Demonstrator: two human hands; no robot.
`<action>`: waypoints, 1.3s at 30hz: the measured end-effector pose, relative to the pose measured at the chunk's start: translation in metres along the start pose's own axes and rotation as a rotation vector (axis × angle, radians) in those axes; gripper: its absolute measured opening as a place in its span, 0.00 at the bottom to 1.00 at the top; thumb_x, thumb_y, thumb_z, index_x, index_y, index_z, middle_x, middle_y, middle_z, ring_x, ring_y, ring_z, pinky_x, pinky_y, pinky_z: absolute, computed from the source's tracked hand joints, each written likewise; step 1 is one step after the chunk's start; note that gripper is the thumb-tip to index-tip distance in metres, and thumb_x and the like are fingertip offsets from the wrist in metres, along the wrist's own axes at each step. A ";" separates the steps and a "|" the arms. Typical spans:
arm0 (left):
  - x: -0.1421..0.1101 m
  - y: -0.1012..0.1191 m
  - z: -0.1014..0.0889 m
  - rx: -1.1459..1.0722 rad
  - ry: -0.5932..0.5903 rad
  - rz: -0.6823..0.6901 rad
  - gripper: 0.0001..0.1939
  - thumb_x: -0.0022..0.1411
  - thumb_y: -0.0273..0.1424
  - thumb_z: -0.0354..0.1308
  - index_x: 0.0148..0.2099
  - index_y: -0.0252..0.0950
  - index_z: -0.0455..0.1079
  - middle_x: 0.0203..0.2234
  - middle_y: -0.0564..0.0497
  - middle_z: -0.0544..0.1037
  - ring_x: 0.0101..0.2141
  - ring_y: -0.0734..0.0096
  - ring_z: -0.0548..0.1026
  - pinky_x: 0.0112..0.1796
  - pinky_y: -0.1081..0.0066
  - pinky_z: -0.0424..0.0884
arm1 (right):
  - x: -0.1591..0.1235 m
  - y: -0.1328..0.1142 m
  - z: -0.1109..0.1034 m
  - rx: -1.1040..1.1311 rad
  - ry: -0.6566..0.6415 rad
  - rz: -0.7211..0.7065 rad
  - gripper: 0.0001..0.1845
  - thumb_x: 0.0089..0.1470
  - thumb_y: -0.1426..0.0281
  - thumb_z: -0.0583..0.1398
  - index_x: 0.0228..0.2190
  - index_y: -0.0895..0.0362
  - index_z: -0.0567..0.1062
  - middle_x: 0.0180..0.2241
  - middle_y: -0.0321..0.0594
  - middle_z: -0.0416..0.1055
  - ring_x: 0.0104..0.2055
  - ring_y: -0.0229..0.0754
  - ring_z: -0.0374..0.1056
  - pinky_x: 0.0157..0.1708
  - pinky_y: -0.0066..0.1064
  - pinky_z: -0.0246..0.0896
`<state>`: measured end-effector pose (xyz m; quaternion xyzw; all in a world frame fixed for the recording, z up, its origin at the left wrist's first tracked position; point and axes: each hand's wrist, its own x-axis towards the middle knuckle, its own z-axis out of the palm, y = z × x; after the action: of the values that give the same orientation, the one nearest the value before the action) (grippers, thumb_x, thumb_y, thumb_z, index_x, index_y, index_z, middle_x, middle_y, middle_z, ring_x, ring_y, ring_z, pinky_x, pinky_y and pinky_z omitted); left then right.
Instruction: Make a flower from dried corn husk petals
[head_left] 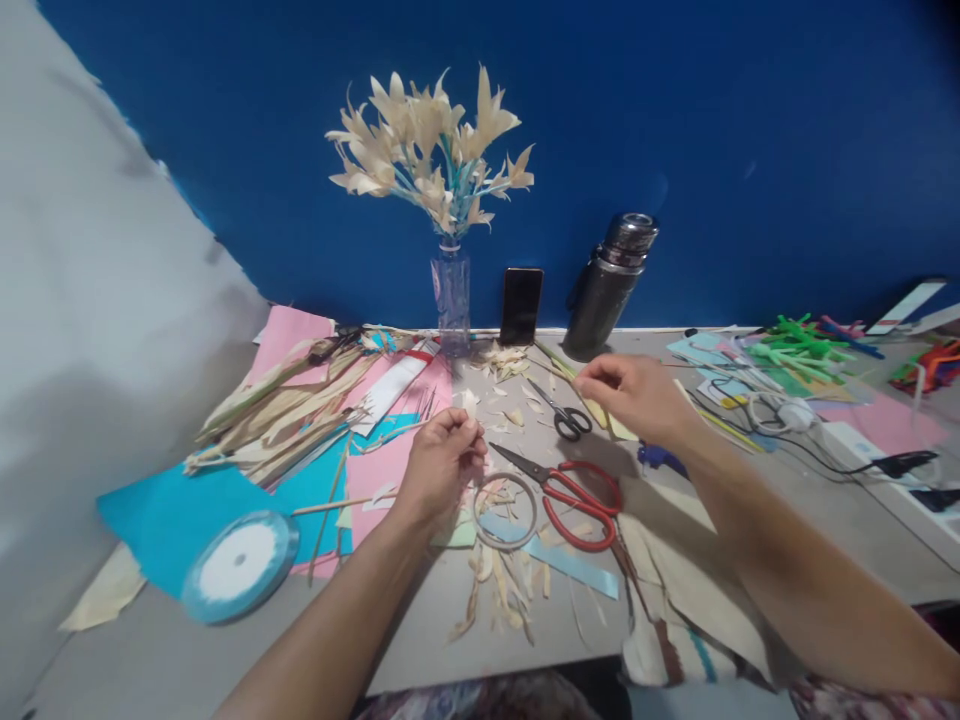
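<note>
My left hand [448, 455] is closed, thumb and fingers pinching a small pale husk petal [470, 402] that points upward. My right hand [634, 393] is raised to the right, its fingertips pressed together near yellow-green strips [556, 362]; what is between them, if anything, I cannot make out. Between the hands lie small black scissors [571, 424] and larger red-handled scissors [581, 508]. A roll of tape [505, 541] rests just below my left hand, partly over a light blue ribbon strip [577, 568]. Cut husk scraps [487, 585] are scattered around.
Behind stand a plastic bottle [451, 290] of husk flowers [431, 135], a phone [522, 305] and a thermos [609, 290]. Dry husks [281, 410], coloured paper [180, 510] and a ribbon spool [240, 567] lie left. Green pipe cleaners [802, 347] and a power strip [874, 475] lie right.
</note>
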<state>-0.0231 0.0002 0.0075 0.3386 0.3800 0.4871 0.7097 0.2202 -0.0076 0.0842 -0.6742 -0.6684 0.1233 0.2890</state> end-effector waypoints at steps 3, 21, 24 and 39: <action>0.001 -0.003 0.000 0.042 0.012 0.011 0.15 0.52 0.35 0.68 0.32 0.36 0.64 0.18 0.56 0.71 0.18 0.80 0.66 0.21 0.79 0.61 | 0.006 0.003 -0.026 0.072 0.176 0.047 0.12 0.53 0.61 0.62 0.27 0.56 0.79 0.23 0.39 0.75 0.22 0.39 0.65 0.23 0.30 0.55; 0.007 -0.007 -0.001 0.046 0.021 -0.010 0.13 0.50 0.29 0.67 0.33 0.36 0.64 0.19 0.56 0.71 0.19 0.78 0.67 0.23 0.78 0.62 | 0.002 0.049 -0.020 -0.328 -0.053 0.140 0.13 0.56 0.62 0.58 0.28 0.55 0.80 0.26 0.39 0.76 0.26 0.40 0.65 0.25 0.30 0.48; 0.007 -0.008 -0.001 0.048 0.031 -0.015 0.13 0.50 0.29 0.67 0.33 0.36 0.64 0.18 0.56 0.70 0.18 0.79 0.66 0.22 0.78 0.61 | 0.003 0.042 -0.019 -0.355 -0.123 0.126 0.14 0.55 0.60 0.59 0.28 0.55 0.80 0.25 0.39 0.75 0.25 0.40 0.64 0.24 0.30 0.46; 0.001 -0.006 0.007 0.109 -0.060 -0.017 0.08 0.48 0.29 0.61 0.29 0.37 0.63 0.14 0.58 0.66 0.15 0.78 0.62 0.17 0.79 0.58 | 0.042 0.008 0.032 -0.489 -0.226 -0.070 0.13 0.60 0.62 0.57 0.34 0.53 0.81 0.35 0.43 0.80 0.37 0.46 0.72 0.28 0.30 0.53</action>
<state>-0.0146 -0.0018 0.0051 0.3883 0.3873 0.4493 0.7052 0.2124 0.0414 0.0634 -0.6825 -0.7291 0.0228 0.0455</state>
